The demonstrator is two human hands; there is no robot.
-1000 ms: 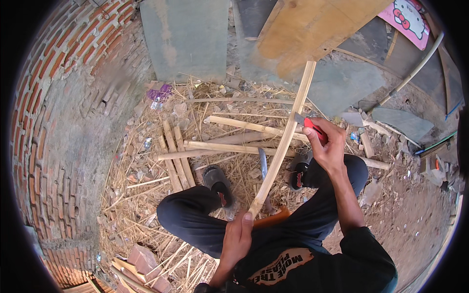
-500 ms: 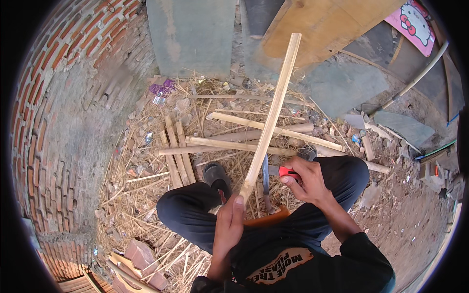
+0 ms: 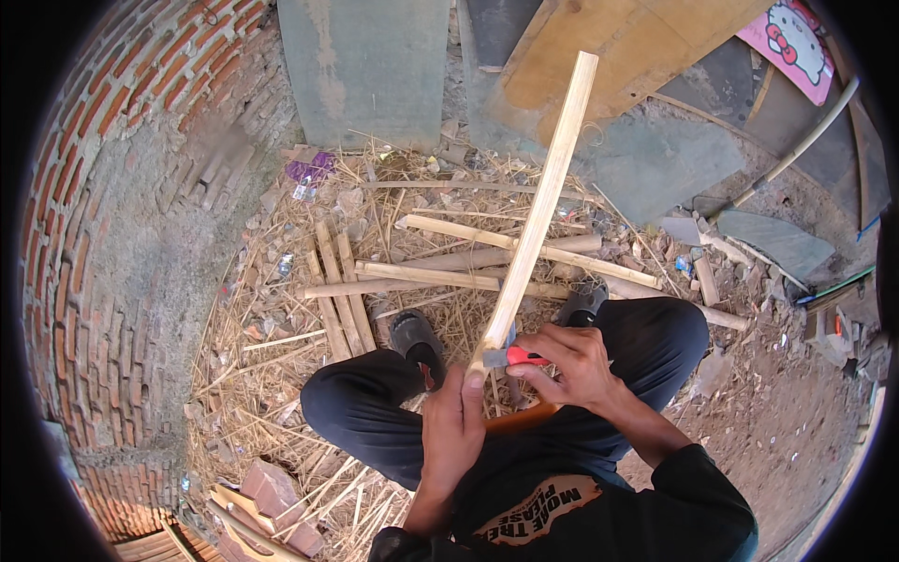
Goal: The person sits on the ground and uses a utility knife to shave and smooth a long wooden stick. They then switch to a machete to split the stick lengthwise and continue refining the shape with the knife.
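Note:
A long split-bamboo strip (image 3: 534, 220) slants up and away from my lap. Its near end is gripped by my left hand (image 3: 453, 421), with the thumb along the top. My right hand (image 3: 573, 363) is closed round the red handle of a knife (image 3: 495, 358). The knife's short, wide grey blade lies against the strip's right edge, just beyond my left thumb. Between my thighs an orange object (image 3: 524, 418) shows in part; its kind is hidden.
Several bamboo pieces (image 3: 459, 274) lie across straw and shavings beyond my feet. A brick wall (image 3: 70, 244) rises at left. Grey sheets (image 3: 365, 75) and a brown board (image 3: 627, 56) stand at the back. A pale pole (image 3: 796, 145) leans at right.
My right hand has moved left and brought the knife blade onto the bamboo strip. My left hand and the strip have shifted slightly right.

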